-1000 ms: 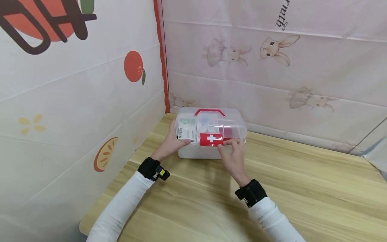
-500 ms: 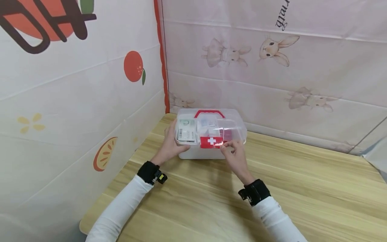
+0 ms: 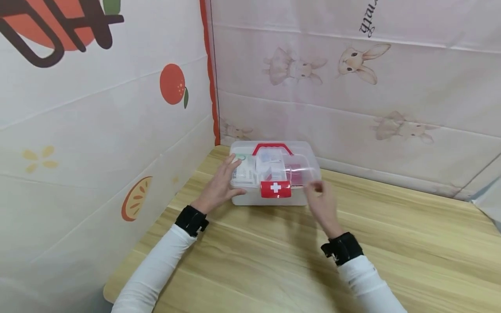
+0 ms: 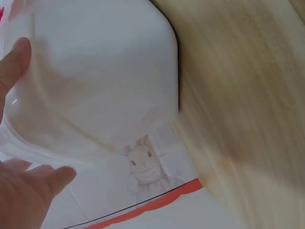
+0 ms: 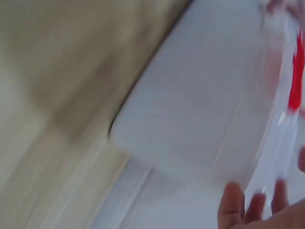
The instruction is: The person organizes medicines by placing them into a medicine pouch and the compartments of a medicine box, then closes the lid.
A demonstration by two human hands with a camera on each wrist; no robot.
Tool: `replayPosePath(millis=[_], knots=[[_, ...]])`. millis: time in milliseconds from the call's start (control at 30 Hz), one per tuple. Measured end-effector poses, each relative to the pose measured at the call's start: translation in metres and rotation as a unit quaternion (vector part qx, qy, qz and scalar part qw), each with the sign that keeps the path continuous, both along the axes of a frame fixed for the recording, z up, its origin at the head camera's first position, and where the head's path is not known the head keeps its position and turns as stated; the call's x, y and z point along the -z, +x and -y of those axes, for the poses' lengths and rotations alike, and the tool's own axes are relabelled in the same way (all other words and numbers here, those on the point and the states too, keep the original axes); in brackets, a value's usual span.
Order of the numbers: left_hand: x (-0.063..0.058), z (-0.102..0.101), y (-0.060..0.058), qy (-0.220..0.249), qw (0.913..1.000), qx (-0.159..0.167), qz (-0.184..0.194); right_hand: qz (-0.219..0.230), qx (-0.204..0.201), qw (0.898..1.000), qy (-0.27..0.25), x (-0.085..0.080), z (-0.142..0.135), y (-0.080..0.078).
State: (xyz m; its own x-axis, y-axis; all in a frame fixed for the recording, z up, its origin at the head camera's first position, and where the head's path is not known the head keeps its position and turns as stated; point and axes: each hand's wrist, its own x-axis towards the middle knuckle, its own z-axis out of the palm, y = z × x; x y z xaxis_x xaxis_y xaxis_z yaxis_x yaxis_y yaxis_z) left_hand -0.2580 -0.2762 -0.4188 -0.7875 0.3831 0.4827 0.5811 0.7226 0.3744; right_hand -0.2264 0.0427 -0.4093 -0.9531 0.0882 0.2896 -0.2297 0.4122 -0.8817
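Note:
A first-aid box (image 3: 250, 198) with a white base, a clear lid (image 3: 307, 158) and a red handle (image 3: 272, 145) stands at the back of the table. Its red latch with a white cross (image 3: 275, 189) lies flat against the front. Packets (image 3: 243, 169) show through the lid. My left hand (image 3: 219, 184) is at the box's left end, fingers spread along the lid's edge and thumb by the front. Blurred by motion, my right hand (image 3: 322, 202) is beside the front right corner, fingers loosely bent and nothing in them. The right wrist view shows those fingertips (image 5: 232, 202) close to the box's edge.
The wood-grain table (image 3: 254, 269) spreads in front and to the right. A white printed sheet (image 3: 98, 143) hangs along its left side, and a pink rabbit-print sheet (image 3: 344, 113) hangs right behind the box.
The latch has swung down from sticking outward to lying against the front, and the lid sits lower. My right hand has let go of it and moved right. My left fingers have spread over the lid's edge.

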Motion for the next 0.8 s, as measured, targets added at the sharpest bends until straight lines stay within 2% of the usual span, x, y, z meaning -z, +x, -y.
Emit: replayPosePath(millis=[33,100,133,200,267,333,400,467,567,667,800], knots=[[0.0,0.0,-0.001,0.005,0.9999,0.005,0.013,-0.002,0.014,1.0,-0.013,-0.002,-0.007,-0.005],[-0.002,0.0,-0.004,0.021,0.9989,0.014,0.039,0.001,0.015,0.999,-0.028,-0.005,-0.018,-0.016],[-0.003,0.0,-0.005,0.032,0.998,0.017,0.052,0.003,0.002,1.0,-0.03,-0.005,-0.022,-0.022],[-0.004,0.001,-0.007,0.045,0.996,0.02,0.075,0.023,-0.051,0.998,-0.021,-0.003,-0.027,-0.031],[-0.005,0.002,-0.007,0.052,0.994,0.021,0.095,0.048,-0.106,0.993,-0.023,0.001,-0.027,-0.037],[-0.004,0.002,-0.007,0.055,0.9918,0.019,0.114,0.071,-0.142,0.986,-0.042,0.008,-0.025,-0.04],[-0.003,0.0,-0.006,0.058,0.9905,0.017,0.123,0.078,-0.149,0.984,-0.06,0.014,-0.022,-0.04],[-0.002,-0.002,-0.006,0.062,0.9906,0.011,0.122,0.065,-0.142,0.984,-0.081,0.018,-0.02,-0.04],[-0.004,-0.007,-0.007,0.047,0.9952,-0.009,0.086,0.031,-0.133,0.988,-0.074,0.021,-0.019,-0.042],[-0.006,-0.013,-0.009,-0.002,0.9991,-0.032,0.028,-0.002,-0.135,0.989,-0.055,0.02,-0.017,-0.042],[-0.01,-0.023,-0.011,-0.091,0.9933,-0.046,-0.053,-0.028,-0.135,0.99,-0.034,0.013,-0.014,-0.035]])
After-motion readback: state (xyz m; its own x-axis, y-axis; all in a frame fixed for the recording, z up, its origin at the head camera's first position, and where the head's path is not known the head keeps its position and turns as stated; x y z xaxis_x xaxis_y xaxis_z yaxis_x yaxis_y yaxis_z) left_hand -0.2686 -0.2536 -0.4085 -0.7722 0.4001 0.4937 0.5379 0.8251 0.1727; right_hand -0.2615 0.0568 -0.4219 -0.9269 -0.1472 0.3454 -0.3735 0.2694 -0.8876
